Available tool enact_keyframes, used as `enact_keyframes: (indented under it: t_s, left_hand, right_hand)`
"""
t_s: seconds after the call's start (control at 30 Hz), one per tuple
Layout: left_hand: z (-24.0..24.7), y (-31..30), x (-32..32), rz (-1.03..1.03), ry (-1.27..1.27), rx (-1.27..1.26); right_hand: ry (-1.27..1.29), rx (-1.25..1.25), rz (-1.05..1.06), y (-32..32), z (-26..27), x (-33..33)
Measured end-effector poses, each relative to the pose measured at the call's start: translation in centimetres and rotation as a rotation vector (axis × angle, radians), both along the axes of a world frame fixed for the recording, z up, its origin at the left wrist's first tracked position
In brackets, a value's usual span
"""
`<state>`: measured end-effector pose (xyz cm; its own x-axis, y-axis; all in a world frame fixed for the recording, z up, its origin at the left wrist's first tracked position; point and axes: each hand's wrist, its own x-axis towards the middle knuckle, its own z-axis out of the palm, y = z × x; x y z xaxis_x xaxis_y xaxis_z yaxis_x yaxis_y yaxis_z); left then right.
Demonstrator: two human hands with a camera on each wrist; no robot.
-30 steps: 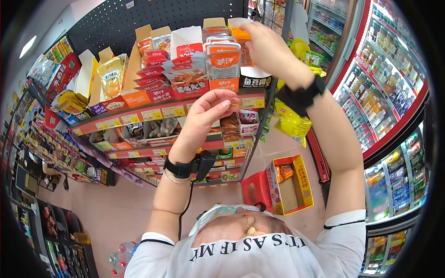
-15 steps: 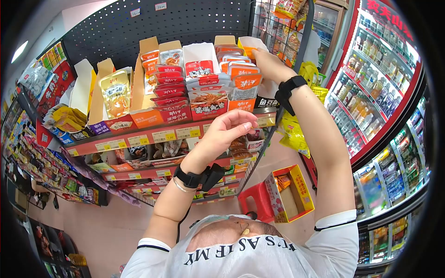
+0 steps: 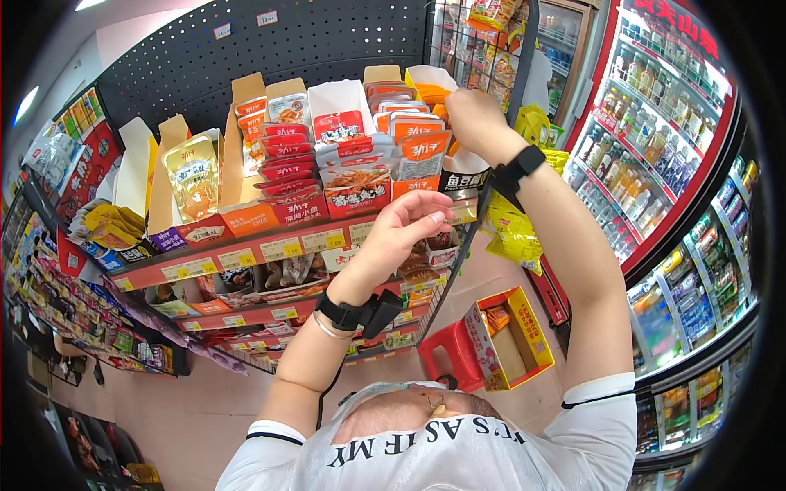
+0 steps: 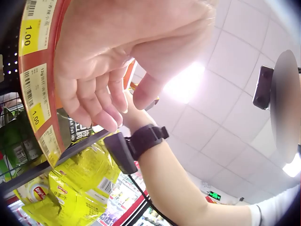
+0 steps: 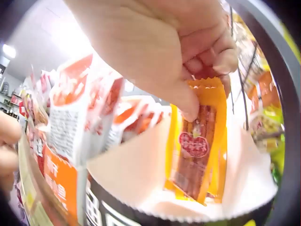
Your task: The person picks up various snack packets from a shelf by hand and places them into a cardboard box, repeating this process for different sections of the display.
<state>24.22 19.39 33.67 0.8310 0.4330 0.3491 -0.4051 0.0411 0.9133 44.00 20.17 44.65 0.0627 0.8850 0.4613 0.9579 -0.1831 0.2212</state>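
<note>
My right hand (image 3: 476, 121) reaches into the snack box (image 3: 458, 176) at the right end of the top shelf. In the right wrist view its thumb and fingers pinch the top of an orange snack packet (image 5: 195, 143) with a clear window showing reddish-brown sticks. The packet stands upright inside the box's pale walls, with another orange packet edge behind it. My left hand (image 3: 401, 233) hovers before the shelf's front edge, fingers loosely bent and holding nothing. Upright grey-and-orange pouches (image 3: 419, 151) fill the box beside the right hand.
Price labels (image 3: 282, 248) line the shelf's front rail. Yellow chip bags (image 3: 512, 229) hang at the rack's right side. On the floor stand a yellow-red carton (image 3: 532, 340) with orange packets and a red stool (image 3: 450, 356). A drinks fridge (image 3: 655, 131) is at right.
The head view has shifted, so the shelf sits lower than a second ago. My right hand has lowered at the end box. The left thumb and fingertips, close together earlier, have relaxed.
</note>
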Motion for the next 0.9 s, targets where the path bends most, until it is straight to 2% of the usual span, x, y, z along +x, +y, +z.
enact_keyframes:
  t_s: [0.07, 0.13, 0.2, 0.33, 0.4, 0.47, 0.53, 0.6, 0.67, 0.73, 0.8, 0.9]
  left_hand:
    - [0.0, -0.2, 0.2, 0.009, 0.009, -0.02]
    - [-0.1, -0.4, 0.7, 0.015, 0.018, -0.046]
    - [-0.2, -0.5, 1.3, -0.011, 0.032, -0.046]
    - [0.0, -1.4, 2.2, -0.045, 0.02, -0.064]
    - [0.1, -1.9, 2.5, -0.121, -0.09, -0.041]
    - [0.2, -2.1, 2.8, -0.146, -0.165, 0.013]
    - [0.7, -2.6, 2.1, -0.213, -0.057, -0.026]
    - [0.2, -2.5, 1.6, -0.208, 0.0, -0.026]
    - [-0.6, -2.3, 1.2, -0.204, 0.064, -0.022]
    - [-1.4, -2.3, 0.7, -0.073, 0.069, -0.004]
    - [-1.9, -2.2, 0.1, -0.09, 0.066, -0.016]
    - [-2.3, -2.3, -1.1, -0.058, 0.086, -0.023]
  right_hand:
    - [0.009, -0.051, -0.047, -2.4, 1.7, -1.9]
    - [-0.185, 0.233, -0.163, -4.6, 2.5, -3.1]
    - [-0.225, 0.277, -0.094, -8.1, 4.0, -3.7]
    - [-0.134, 0.171, 0.056, -13.4, 6.1, -4.1]
    - [0.046, -0.213, 0.192, -14.6, 6.8, -4.6]
    - [0.103, -0.286, 0.248, -14.2, 6.1, -4.7]
    - [0.212, -0.429, 0.362, -13.4, 5.6, -5.2]
    - [0.203, -0.479, 0.306, -12.3, 6.0, -5.6]
    - [0.657, -0.443, 0.165, -10.4, 6.1, -5.0]
    - [0.401, -0.217, 0.209, -7.4, 6.3, -3.7]
    - [0.062, 0.065, 0.195, -2.3, 4.4, -0.8]
    - [-0.007, 0.043, 0.171, 1.8, 3.2, 0.5]
